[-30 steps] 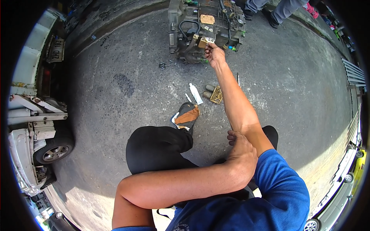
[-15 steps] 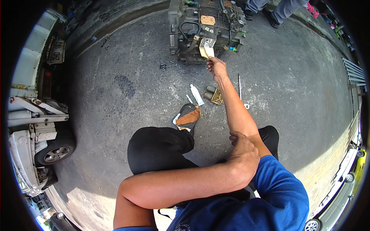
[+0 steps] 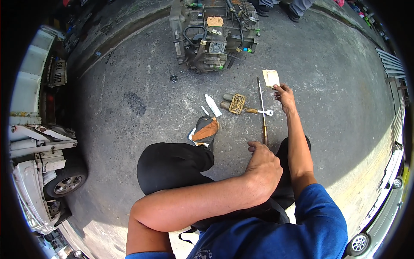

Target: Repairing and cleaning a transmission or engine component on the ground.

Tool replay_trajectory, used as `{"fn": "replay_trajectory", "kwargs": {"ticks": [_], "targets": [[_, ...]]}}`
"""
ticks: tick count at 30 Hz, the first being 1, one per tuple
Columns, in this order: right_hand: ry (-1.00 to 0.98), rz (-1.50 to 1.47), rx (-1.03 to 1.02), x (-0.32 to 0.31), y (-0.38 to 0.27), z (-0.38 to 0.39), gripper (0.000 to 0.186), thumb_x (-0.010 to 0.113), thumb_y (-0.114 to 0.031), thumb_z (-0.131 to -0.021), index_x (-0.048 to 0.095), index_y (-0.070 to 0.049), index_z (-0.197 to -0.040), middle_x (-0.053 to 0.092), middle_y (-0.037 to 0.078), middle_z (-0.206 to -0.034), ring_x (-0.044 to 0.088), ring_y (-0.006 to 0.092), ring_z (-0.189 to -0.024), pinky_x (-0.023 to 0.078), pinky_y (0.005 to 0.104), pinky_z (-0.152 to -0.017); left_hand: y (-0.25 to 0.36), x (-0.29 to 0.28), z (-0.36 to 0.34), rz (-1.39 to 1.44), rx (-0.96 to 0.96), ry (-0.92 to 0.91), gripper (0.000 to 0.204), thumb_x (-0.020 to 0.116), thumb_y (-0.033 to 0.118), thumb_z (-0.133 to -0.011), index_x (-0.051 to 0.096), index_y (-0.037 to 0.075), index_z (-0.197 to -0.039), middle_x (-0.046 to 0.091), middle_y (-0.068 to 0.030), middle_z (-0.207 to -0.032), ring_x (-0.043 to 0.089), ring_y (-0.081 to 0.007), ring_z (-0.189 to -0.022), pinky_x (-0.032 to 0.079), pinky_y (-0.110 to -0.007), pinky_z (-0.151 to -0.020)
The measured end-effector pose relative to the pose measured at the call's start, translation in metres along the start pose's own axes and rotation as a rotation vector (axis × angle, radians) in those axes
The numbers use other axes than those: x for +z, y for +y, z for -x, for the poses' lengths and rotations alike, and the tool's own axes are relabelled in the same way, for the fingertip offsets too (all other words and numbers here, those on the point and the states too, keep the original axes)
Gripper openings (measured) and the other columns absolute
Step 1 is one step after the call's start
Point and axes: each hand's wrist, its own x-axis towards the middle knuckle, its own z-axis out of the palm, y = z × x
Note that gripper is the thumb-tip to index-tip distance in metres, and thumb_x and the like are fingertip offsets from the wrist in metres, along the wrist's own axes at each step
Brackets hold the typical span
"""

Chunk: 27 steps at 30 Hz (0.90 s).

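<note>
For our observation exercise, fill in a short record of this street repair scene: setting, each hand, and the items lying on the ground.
setting: asphalt ground, person squatting before an engine block
right hand: stretched forward, pinching a small pale card at the ground
left hand: empty, resting by the knee
on the ground: long metal rod, wrench, brass-coloured plate, white tube
nearby: parked car at left

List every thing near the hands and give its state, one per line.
right hand: outstretched low over the asphalt, fingers on a pale paper scrap
left hand: loosely curled, holding nothing, on the knee
long rod: flat on the ground
wrench: lying across the rod
white tube: lying flat
engine block: sitting on the asphalt
</note>
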Motion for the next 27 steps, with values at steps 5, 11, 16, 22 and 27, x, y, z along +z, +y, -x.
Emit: {"fn": "replay_trajectory", "kwargs": {"ticks": [5,11,16,22,27], "targets": [[0.304,0.083,-0.100,-0.094,0.001,0.031,0.063,0.074,-0.013,-0.085,0.046,-0.009,-0.141,0.062,0.010,-0.105,0.058,0.0128,-0.074,0.046,0.0275,-0.060,0.001,0.004,-0.005,-0.012,0.029,0.034,0.032,0.066,0.016,-0.082,0.069,-0.003,-0.107,0.070,-0.0199,-0.103,0.065,-0.0318,-0.103,0.046,-0.050,-0.098],[0.343,0.136,-0.260,-0.146,-0.007,0.033,0.038,0.069,-0.024,-0.091,0.062,-0.006,-0.124,0.059,0.012,-0.119,0.060,0.0133,-0.080,0.048,0.0267,-0.065,0.001,0.007,-0.011,0.012,0.048,0.108,0.027,0.066,0.012,-0.079,0.069,-0.003,-0.101,0.069,-0.0190,-0.096,0.066,-0.0305,-0.097,0.048,-0.046,-0.091],[0.568,0.131,-0.268,-0.178,-0.009,0.034,0.043,0.063,-0.039,-0.096,0.069,0.002,-0.111,0.065,0.008,-0.098,0.059,0.0123,-0.078,0.049,0.0272,-0.064,0.007,0.007,-0.010,0.020,0.112,0.151,0.021,0.064,0.008,-0.077,0.068,-0.004,-0.094,0.068,-0.0179,-0.089,0.066,-0.0287,-0.091,0.049,-0.042,-0.083],[0.495,0.109,-0.242,-0.219,-0.016,0.051,0.035,0.066,-0.030,-0.095,0.067,0.000,-0.112,0.067,0.008,-0.097,0.062,0.0130,-0.077,0.049,0.0272,-0.064,0.006,0.009,-0.007,0.062,0.138,0.189,0.021,0.062,0.001,-0.075,0.066,-0.007,-0.095,0.067,-0.0197,-0.086,0.067,-0.0307,-0.088,0.050,-0.042,-0.082],[0.654,0.120,-0.273,-0.263,-0.002,0.054,0.042,0.069,-0.014,-0.092,0.055,-0.001,-0.129,0.070,0.013,-0.094,0.066,0.0158,-0.076,0.054,0.0282,-0.063,0.004,0.016,-0.005,0.054,0.113,0.193,0.022,0.062,0.001,-0.076,0.066,-0.007,-0.096,0.067,-0.0194,-0.088,0.067,-0.0307,-0.088,0.050,-0.042,-0.083]]}}
